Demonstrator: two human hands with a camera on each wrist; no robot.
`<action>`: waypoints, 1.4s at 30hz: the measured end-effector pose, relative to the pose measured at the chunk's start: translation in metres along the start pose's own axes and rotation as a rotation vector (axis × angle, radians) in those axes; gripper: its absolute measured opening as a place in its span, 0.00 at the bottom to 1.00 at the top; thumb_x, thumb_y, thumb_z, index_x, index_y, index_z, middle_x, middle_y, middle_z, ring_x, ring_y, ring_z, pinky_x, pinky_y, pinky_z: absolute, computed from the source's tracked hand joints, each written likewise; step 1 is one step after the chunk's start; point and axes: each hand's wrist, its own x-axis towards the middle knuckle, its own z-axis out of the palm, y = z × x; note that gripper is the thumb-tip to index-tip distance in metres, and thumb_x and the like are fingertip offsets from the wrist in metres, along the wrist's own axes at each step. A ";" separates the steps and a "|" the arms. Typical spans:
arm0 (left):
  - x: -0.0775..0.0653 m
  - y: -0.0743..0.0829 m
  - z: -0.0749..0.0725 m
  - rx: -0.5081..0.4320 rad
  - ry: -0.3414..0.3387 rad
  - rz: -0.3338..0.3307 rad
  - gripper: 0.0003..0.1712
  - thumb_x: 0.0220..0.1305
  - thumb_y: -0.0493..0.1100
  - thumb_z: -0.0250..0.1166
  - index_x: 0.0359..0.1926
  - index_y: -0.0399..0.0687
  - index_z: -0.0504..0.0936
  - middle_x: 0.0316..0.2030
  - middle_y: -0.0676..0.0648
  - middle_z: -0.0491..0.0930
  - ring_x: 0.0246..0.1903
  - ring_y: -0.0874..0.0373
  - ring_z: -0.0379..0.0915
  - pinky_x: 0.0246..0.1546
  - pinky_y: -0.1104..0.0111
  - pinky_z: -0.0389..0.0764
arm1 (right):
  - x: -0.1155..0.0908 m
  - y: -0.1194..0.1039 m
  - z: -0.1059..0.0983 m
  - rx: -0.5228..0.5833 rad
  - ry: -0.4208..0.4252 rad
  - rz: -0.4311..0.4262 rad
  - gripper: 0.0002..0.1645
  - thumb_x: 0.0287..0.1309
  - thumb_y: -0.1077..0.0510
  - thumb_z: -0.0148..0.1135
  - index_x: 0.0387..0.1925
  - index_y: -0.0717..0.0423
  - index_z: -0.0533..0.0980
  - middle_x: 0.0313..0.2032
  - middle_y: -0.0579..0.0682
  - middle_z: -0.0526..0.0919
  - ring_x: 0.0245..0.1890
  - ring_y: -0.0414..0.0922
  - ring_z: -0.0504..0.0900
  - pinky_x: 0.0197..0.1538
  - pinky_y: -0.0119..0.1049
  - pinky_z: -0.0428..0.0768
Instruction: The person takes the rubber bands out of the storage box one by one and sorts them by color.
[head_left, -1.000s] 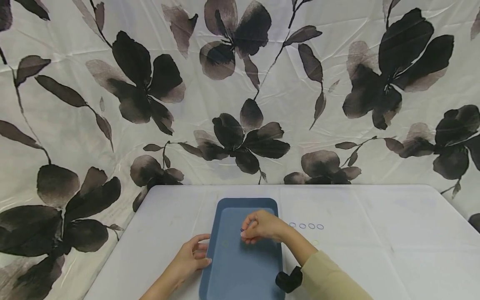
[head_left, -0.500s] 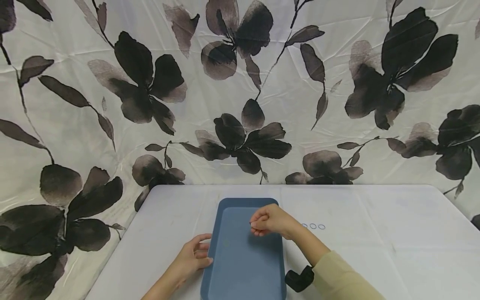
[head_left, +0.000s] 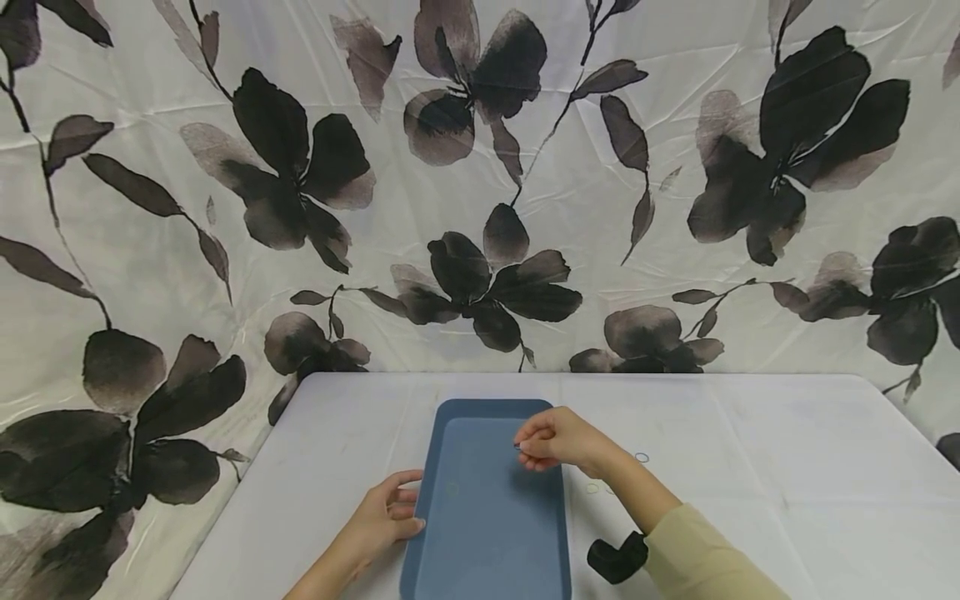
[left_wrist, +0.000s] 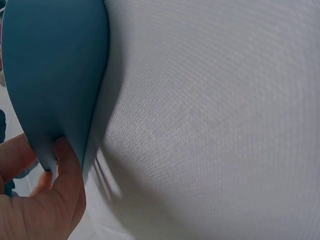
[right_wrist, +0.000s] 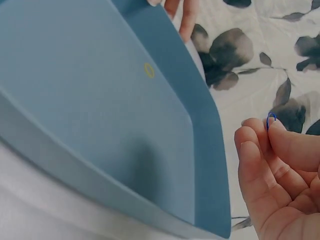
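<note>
My right hand (head_left: 558, 437) is raised over the far right part of a blue tray (head_left: 495, 542). Between thumb and fingertips it pinches a small thin blue ring (right_wrist: 271, 119), which stands up from the fingertips in the right wrist view. A thin yellow ring (right_wrist: 149, 70) lies on the tray floor, close to the left wall. My left hand (head_left: 386, 517) grips the tray's left edge. In the left wrist view its thumb and fingers sit on the tray wall (left_wrist: 60, 75), and the right wrist view shows the thumb tip over the rim.
On the white table (head_left: 750, 533), right of the tray, lie a blue ring (head_left: 642, 457) and a pale yellow ring (head_left: 592, 488), partly beside my forearm. A black piece (head_left: 617, 558) hangs at the right sleeve. Behind the table hangs a flowered cloth (head_left: 480, 183).
My right hand has moved right across the tray with the blue ring. Its forearm now covers most of the blue rings seen earlier on the table. The left hand stays at the tray edge.
</note>
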 end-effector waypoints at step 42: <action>0.003 -0.004 -0.002 -0.002 0.009 -0.010 0.40 0.48 0.23 0.64 0.64 0.32 0.60 0.49 0.33 0.71 0.41 0.51 0.76 0.39 0.60 0.80 | -0.039 0.011 -0.053 0.006 0.078 0.066 0.13 0.59 0.70 0.55 0.43 0.78 0.69 0.28 0.58 0.83 0.26 0.41 0.82 0.37 0.41 0.83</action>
